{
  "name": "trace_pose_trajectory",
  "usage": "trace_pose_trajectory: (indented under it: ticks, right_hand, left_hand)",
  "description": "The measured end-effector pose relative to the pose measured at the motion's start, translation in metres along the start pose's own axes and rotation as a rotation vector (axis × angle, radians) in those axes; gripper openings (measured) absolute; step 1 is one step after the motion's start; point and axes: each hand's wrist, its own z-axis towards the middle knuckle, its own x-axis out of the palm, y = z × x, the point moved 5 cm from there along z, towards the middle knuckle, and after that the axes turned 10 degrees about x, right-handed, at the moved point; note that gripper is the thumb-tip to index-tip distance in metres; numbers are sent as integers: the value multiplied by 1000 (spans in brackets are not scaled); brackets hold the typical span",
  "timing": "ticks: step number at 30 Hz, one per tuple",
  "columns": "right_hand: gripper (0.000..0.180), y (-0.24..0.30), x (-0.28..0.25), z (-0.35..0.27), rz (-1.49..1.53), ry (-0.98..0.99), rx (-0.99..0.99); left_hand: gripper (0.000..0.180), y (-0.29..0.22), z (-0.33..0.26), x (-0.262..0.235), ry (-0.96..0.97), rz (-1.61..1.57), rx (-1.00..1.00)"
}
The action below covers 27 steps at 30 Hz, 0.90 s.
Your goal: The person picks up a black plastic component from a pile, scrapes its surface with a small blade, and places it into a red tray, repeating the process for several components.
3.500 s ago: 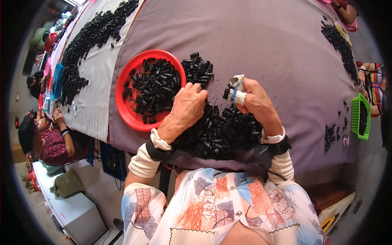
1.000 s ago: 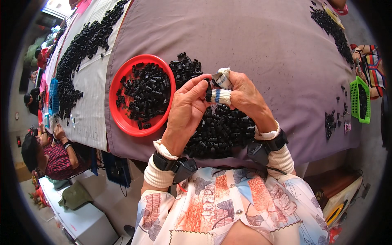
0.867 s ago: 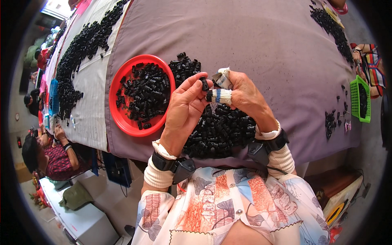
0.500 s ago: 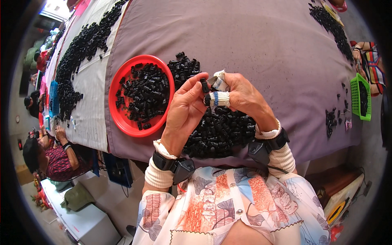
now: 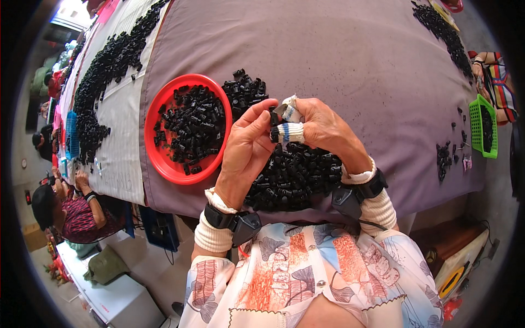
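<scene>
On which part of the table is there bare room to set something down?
The widest bare patch is the purple cloth beyond the right hand, between the white cloth and the far-right pile; only specks lie there. Another lies between the right hand and the loose parts by the green basket. Crowded: the red tray and the pile at the near edge.

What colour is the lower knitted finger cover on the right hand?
White with blue striping; the knitted cover shows best in the head view.
</scene>
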Motion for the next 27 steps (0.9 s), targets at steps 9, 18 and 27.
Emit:
trace_pose_trajectory:
  ticks: [9,18,27]
  right_hand:
    - [35,-4,1,1,-61,-5,6]
    - [34,-4,1,-1,-5,-17,20]
    - [36,-4,1,0,-50,-13,-26]
  left_hand:
    - [25,-1,-1,0,-18,48,5]
    - [24,0,-1,1,-31,37,4]
    - [22,2,0,-1,-70,42,-4]
